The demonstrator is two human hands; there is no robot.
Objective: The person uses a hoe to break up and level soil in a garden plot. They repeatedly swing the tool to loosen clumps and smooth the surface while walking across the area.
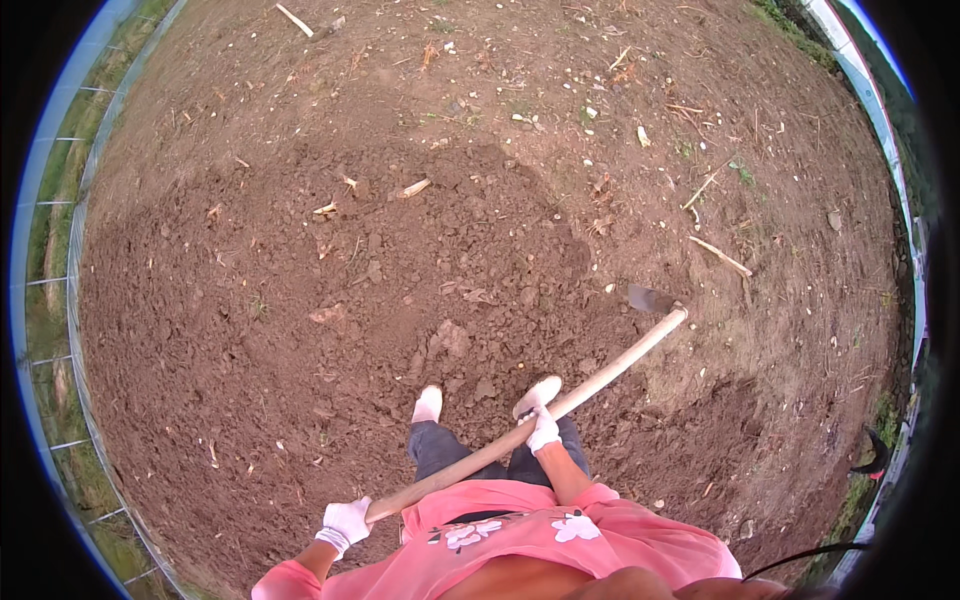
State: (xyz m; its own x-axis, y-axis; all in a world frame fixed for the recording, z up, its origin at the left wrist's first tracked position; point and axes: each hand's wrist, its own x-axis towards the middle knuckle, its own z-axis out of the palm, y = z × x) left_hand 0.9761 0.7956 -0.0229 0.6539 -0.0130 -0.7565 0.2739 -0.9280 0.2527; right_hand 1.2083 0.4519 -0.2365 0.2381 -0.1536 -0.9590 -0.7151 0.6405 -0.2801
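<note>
A hoe with a long pale wooden handle [455, 474] slants across my body from lower left to upper right. White-gloved, my left hand [347, 521] is closed round the handle's butt end. My right hand [541, 431], in a white glove too, grips the shaft about midway, in front of my right thigh. At the far end the grey metal hoe blade [650, 298] is over the ground to the right, by the edge of the dark loosened soil [400, 290]; whether it touches the ground I cannot tell.
My light-coloured shoes [427, 404] stand on the broken soil among clods [450, 340]. Dry stalk pieces [720, 256] and pale bits lie on the firmer ground [780, 300] ahead and right. A wire fence [72, 300] runs along the left; a pale barrier [905, 220] bounds the right.
</note>
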